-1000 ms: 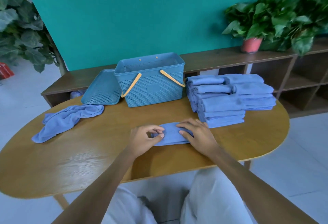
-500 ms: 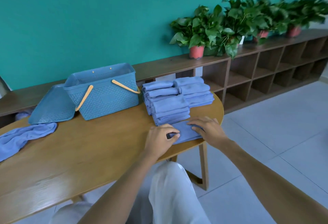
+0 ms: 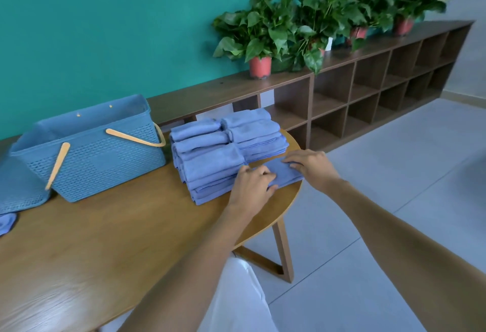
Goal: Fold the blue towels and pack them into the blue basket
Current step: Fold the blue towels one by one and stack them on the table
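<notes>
The desk carried the whole job: the blue basket stood open at the far left with its handles folded down, and the stacks of folded towels sat just beside it on the right, close to the rounded desk end.

The principal risk at this stage was judged to be the desk edge. The folded towel lay at the near right of the stacks, with its outer end almost at the rim; a push to the right could have slid it off onto the floor. A second risk was judged to be the stacks themselves: the towel touched their lower layers, so a careless lift could have dragged a layer out or tipped the uneven pile. A third was that the fold might have opened if only one end were raised.

The left hand rested on the towel's near left end, fingers curled over its edge with the thumb at the side, a grip clamped on the cloth. The right hand lay on the far right end, fingers bent and pressing down; whether they pinched the cloth could not be told. The towel lay between and under both hands, flat on the desk.
</notes>
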